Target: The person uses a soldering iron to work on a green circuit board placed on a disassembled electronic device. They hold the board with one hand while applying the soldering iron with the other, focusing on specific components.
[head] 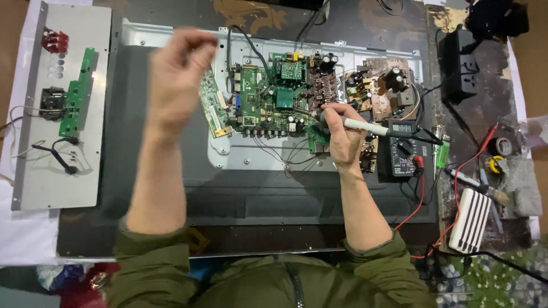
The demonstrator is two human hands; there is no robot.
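A dark table [491,74], its top worn and patchy at the right, carries everything; white cloth shows at its left edge and pebbled floor at the lower right corner. On it lies a big flat panel [171,171], back side up, with a pale metal plate [245,157] in its upper middle. To the left sits a grey metal cover [51,177] bearing a narrow green strip board [77,94]. On the plate are a green main board [268,102] and, to its right, a brown power board [382,85]. A black multimeter [404,149] rests just right of the right hand [342,137], a white ribbed block [471,219] lies lower right, and a black power strip [461,63] upper right.

The right hand's grip is pinched round a white pen-shaped iron [365,126], its tip at the main board's lower right corner. The left hand [177,74] is raised above the panel, blurred, fingers curled together; whether it holds anything I cannot tell.
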